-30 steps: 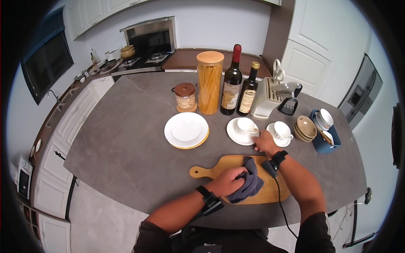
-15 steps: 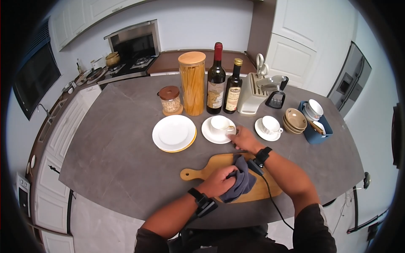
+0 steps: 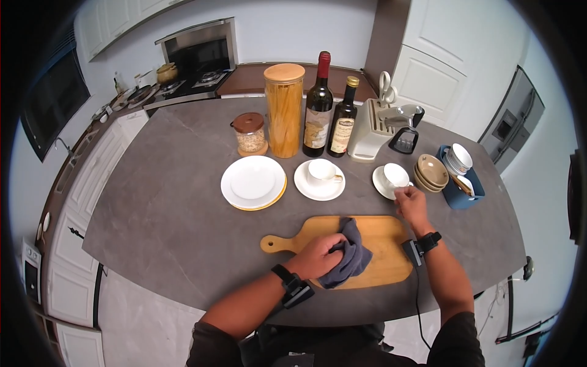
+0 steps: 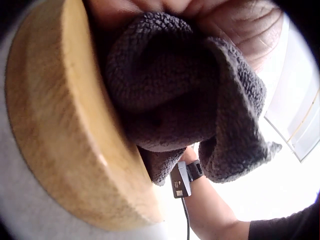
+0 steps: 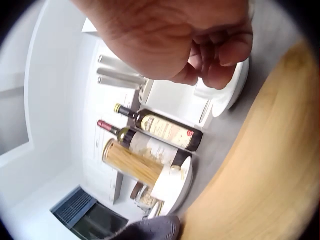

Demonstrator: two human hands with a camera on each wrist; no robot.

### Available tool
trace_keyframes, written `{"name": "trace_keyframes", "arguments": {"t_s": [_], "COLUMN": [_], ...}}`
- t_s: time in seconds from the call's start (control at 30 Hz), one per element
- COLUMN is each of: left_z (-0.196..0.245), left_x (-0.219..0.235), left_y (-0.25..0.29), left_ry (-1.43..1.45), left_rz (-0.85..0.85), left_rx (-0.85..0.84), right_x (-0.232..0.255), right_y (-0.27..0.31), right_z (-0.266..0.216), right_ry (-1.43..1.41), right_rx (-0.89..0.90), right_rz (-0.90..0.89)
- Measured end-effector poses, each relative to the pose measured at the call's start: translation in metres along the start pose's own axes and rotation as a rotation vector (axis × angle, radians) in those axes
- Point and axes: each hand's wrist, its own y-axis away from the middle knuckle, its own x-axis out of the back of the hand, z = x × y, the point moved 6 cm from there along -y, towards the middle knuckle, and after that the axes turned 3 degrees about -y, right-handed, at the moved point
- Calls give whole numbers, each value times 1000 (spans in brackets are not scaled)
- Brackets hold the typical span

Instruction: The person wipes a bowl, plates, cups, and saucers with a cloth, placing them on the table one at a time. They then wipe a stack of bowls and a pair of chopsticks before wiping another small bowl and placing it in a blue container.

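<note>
My left hand [image 3: 317, 257] grips a bunched dark grey cloth [image 3: 351, 260] on the wooden cutting board [image 3: 388, 244]; the left wrist view shows the cloth [image 4: 165, 85] close beside the board's edge [image 4: 60, 125]. My right hand [image 3: 413, 208] is at the near side of the right white cup [image 3: 395, 174] and its saucer [image 3: 380, 182]. Its fingers [image 5: 220, 70] are curled in the right wrist view and cover part of the cup; whether they pinch the handle or the saucer's rim, I cannot tell. Another cup [image 3: 321, 172] stands on the middle saucer [image 3: 312, 192].
White plates [image 3: 252, 182] lie at the left. Behind are a grain jar [image 3: 250, 134], a pasta jar [image 3: 284, 113], two bottles [image 3: 318, 116] [image 3: 342, 128] and a knife block [image 3: 369, 134]. Brown bowls [image 3: 431, 171] and a blue basket [image 3: 457, 197] stand at the right.
My right hand has moved right, from the middle saucer to the right cup and saucer. The left hand still grips the cloth on the board. The head view has shifted slightly.
</note>
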Motion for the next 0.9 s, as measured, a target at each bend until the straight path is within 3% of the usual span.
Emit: {"name": "trace_keyframes", "arguments": {"t_s": [0.1,0.23,0.5,0.9], "left_z": [-2,5,-3,6], "left_x": [0,0,0,1], "left_y": [0,1,1,0], "left_ry": [36,-6,-3,-85], "left_rz": [-19,-23,-73,-77], "left_rx": [19,29,21,33], "right_x": [22,26,10,-22], "right_y": [-4,-14,-42,-35], "right_z": [25,41,51,15], "right_ry": [-47,-72,-76,110], "right_rx": [-151,-227,-250,-226], "right_rz": [82,53,53,-50]}}
